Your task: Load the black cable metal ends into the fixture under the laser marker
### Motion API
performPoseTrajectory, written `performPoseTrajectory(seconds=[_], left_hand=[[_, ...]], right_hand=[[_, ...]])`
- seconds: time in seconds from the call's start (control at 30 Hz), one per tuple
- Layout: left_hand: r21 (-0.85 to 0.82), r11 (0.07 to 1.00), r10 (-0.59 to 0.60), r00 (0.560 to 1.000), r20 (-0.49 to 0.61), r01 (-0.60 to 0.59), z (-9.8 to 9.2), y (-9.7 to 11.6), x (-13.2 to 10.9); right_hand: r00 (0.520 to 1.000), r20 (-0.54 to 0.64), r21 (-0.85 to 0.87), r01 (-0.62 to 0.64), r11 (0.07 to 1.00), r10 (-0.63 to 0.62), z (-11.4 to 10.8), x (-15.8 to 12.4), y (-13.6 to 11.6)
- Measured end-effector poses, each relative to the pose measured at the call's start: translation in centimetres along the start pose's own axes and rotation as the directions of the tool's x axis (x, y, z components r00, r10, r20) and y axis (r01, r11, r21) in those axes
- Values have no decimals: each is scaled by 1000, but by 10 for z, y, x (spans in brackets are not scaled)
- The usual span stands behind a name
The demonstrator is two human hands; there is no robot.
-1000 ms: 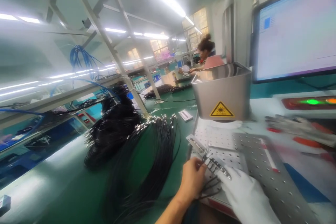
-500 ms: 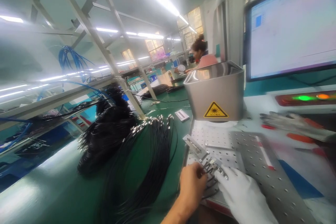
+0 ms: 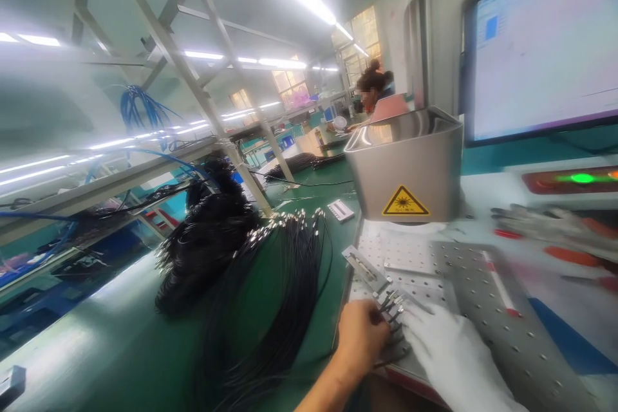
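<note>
1. Since the earlier frames my two hands have drawn closer together over the connector ends, and my left hand [image 3: 361, 335] has slid a little toward me along the edge of the perforated plate [image 3: 483, 296].
2. My left hand, bare, has its grip closed on a small bunch of thin black cables [image 3: 392, 341] just behind their metal connector tips [image 3: 393, 304]; the fingers are curled tight around them.
3. My right hand [image 3: 447, 351], in a white glove, lies flat beside the left with its fingers stretched toward those same tips; I cannot tell whether it pinches any of them or only steadies them.
4. The tips fan out on the plate, just beside the slim metal fixture [image 3: 364, 267] that lies ahead of them, below the steel laser hood [image 3: 410, 167] with its yellow warning label [image 3: 405, 202].
5. As I judge it, this bunch is being lined up at the fixture and is not yet seated under the hood, so the work on it is at an early step.
6. Much is left: a large spread of black cables with silver ends [image 3: 284, 251] lies on the green desk [image 3: 120, 335] to my left, with a thick coiled heap [image 3: 205, 241] behind it.
7. I see no separate pile that is clearly finished, so the share already done cannot be read.
8. Another person [image 3: 381, 100] sits well apart at the far end of the desk.
</note>
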State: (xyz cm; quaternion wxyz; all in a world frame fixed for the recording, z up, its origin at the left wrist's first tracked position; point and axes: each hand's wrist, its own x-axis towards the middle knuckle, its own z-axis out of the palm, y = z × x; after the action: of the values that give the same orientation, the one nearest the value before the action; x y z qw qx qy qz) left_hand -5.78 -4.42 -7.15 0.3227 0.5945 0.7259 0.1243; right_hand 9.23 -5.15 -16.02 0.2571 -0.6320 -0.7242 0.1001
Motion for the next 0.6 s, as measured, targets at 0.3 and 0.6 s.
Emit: performPoseTrajectory(seconds=[0.3, 0.6], left_hand=[[-129, 991, 51, 997, 61, -43, -1, -15, 10], [-208, 977, 40, 997, -72, -54, -9, -16, 6]], right_hand=[[989, -94, 250, -87, 964, 114, 40, 1, -3], [960, -279, 226, 69, 972, -3, 46, 8, -3]])
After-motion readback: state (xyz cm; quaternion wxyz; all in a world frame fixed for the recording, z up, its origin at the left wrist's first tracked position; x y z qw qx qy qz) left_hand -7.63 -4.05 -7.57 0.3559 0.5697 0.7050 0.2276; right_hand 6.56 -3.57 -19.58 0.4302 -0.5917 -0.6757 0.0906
